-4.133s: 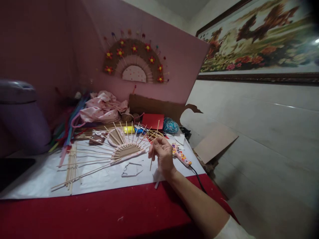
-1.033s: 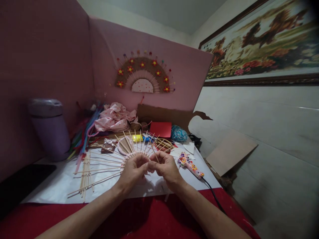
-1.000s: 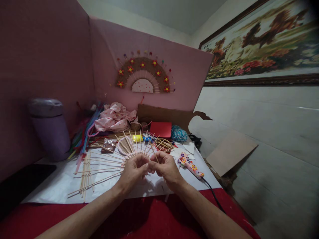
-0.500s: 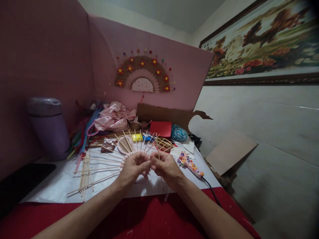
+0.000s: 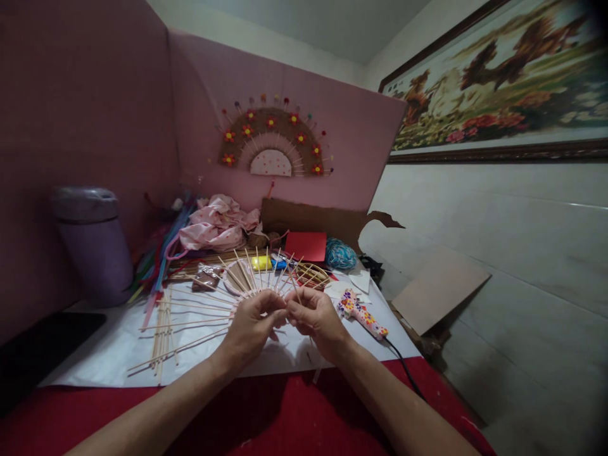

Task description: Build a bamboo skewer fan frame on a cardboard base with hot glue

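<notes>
Fingertips almost touching, my left hand [image 5: 251, 323] and my right hand [image 5: 320, 320] meet above the white sheet. A thin wooden stick [image 5: 294, 286] is pinched in my right hand, slanting up to the left. My left thumb and fingers are closed close beside it; what they hold is hidden. Behind the hands lies a fan of wooden sticks [image 5: 190, 323] spreading from a pale, rounded base, partly covered by my left hand. A few loose sticks [image 5: 163, 329] lie across its left end. The flower-patterned glue gun [image 5: 363, 316] rests right of my right hand.
A purple tumbler [image 5: 97, 250] stands at left near a dark flat object [image 5: 52, 342]. Behind are pink cloth [image 5: 216, 225], red card [image 5: 306, 246], blue yarn [image 5: 341, 253] and brown cardboard [image 5: 313, 218]. A decorated half-round fan [image 5: 270, 120] hangs on the pink panel.
The stick in my right hand has tilted, its upper end leaning further left. My left fingers have shifted slightly; the things on the table stay in place.
</notes>
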The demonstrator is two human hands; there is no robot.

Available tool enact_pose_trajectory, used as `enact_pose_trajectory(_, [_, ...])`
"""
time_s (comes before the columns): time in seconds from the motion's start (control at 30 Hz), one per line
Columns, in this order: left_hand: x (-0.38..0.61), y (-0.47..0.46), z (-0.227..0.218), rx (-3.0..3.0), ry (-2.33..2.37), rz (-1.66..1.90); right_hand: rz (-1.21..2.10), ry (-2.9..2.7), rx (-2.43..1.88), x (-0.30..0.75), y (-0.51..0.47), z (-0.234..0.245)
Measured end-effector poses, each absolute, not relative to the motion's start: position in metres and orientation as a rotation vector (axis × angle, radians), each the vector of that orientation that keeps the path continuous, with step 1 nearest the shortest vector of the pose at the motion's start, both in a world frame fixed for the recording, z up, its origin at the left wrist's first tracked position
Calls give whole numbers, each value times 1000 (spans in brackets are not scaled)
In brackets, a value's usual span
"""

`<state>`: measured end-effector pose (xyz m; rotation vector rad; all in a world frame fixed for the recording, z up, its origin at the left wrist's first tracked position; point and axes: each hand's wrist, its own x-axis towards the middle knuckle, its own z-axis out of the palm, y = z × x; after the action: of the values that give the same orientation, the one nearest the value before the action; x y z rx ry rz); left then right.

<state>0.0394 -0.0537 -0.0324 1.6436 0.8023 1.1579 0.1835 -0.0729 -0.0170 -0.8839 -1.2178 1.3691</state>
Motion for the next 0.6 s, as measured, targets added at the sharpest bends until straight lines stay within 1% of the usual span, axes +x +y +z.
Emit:
enact_pose_trajectory(0.2, [40, -57, -31, 1771, 832, 1156, 1330, -1243, -914, 183, -73, -17])
enact_pose_trajectory(0.47, [38, -54, -36, 1901, 869, 1188, 1097, -1414, -847, 180, -69, -22])
enact_pose_trajectory(0.6, [36, -56, -35, 1967, 908, 1192, 965, -1493, -903, 181, -67, -27])
